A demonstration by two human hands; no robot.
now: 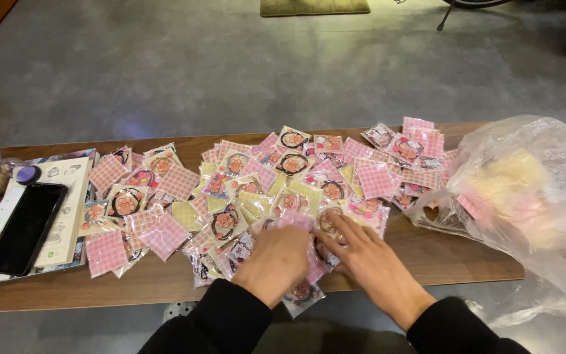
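Resting on a heap of small pink packets (257, 190) near the bench's (453, 259) front edge, the left hand (276, 259) curls its fingers over one packet (294, 221). The right hand (365, 252) lies flat, fingers spread. A clear plastic bag (532, 196) overhangs the right end; a black phone (26, 228) lies left.

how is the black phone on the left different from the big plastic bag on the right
The black phone is flat, rigid and opaque, while the plastic bag is bulging, crumpled and see-through. The phone lies on top of a white booklet, whereas the plastic bag sits straight on the wooden table and spills over its right end. Both sit apart from the hands.
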